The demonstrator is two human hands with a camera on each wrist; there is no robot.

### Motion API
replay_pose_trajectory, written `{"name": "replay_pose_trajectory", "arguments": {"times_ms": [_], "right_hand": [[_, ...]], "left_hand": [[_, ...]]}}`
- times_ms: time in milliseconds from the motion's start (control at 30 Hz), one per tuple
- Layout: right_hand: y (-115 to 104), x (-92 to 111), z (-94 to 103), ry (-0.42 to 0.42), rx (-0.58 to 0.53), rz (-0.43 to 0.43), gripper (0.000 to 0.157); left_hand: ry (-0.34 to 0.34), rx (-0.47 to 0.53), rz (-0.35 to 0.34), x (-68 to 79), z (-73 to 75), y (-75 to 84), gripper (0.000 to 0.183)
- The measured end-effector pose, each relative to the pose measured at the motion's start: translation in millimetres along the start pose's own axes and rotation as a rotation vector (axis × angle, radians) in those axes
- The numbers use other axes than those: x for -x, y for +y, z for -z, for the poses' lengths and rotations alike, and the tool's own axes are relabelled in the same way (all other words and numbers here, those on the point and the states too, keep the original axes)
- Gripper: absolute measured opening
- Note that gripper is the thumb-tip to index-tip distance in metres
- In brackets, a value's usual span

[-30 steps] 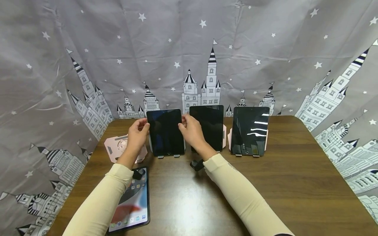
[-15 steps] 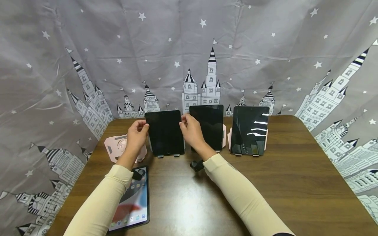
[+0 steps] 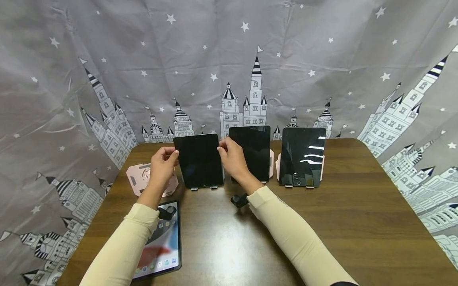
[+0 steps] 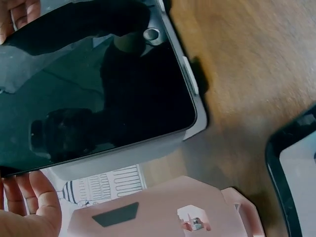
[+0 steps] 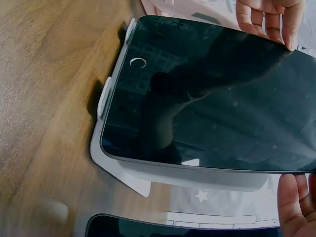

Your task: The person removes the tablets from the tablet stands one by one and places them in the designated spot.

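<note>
A tablet with a dark screen (image 3: 200, 163) leans on a light-coloured stand (image 4: 170, 148), its bottom edge at the stand's two small lips. My left hand (image 3: 162, 165) pinches its left edge, thumb in front. On the opposite edge my right hand (image 3: 232, 159) holds the upper part between thumb and fingers. The tablet is slightly tilted, its top shifted left against the stand. In the right wrist view, the fingertips of the right hand (image 5: 296, 205) meet the tablet's edge. The fingers behind the tablet are partly hidden.
Two more dark tablets (image 3: 254, 149) (image 3: 302, 155) stand on pink stands to the right. A pink stand (image 3: 139, 176) is behind my left wrist. Another tablet with a lit screen (image 3: 164, 246) lies flat on the wooden table (image 3: 350, 214), partly under my left sleeve. A castle-print curtain (image 3: 200, 91) hangs behind.
The tablet's top has moved left, so it tilts more than before. My left hand has shifted slightly left with it, while the right hand has barely moved.
</note>
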State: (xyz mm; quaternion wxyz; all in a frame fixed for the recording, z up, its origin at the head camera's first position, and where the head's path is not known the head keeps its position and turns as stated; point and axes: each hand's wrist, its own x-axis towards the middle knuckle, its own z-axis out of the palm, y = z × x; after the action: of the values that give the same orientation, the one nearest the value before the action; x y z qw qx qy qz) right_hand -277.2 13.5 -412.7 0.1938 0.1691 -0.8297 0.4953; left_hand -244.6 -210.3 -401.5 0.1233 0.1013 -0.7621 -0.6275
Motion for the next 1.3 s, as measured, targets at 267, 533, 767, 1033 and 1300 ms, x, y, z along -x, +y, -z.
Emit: {"name": "replay_pose_trajectory", "arguments": {"times_ms": [267, 533, 767, 1033, 1300], "right_hand": [[-8.8, 4.3, 5.9, -0.002, -0.019, -0.017, 0.007], [-11.8, 15.6, 8.3, -0.04, -0.04, -0.094, 0.006], [-9.5, 29.4, 9.0, -0.09, -0.051, -0.145, 0.005], [-7.1, 44.2, 12.2, -0.148, -0.051, -0.202, 0.005], [-4.5, 56.2, 10.9, -0.178, -0.084, -0.239, 0.004]], "left_hand": [[-0.032, 0.019, 0.038, 10.6, 7.0, 4.7, 0.025], [-0.088, -0.006, 0.08, 21.7, 13.0, 3.1, 0.023], [-0.16, -0.062, 0.095, 31.2, 18.6, -1.6, 0.022], [-0.236, -0.071, 0.111, 43.8, 22.9, -3.8, 0.018], [-0.274, -0.11, 0.159, 52.8, 25.6, -9.8, 0.018]]}}
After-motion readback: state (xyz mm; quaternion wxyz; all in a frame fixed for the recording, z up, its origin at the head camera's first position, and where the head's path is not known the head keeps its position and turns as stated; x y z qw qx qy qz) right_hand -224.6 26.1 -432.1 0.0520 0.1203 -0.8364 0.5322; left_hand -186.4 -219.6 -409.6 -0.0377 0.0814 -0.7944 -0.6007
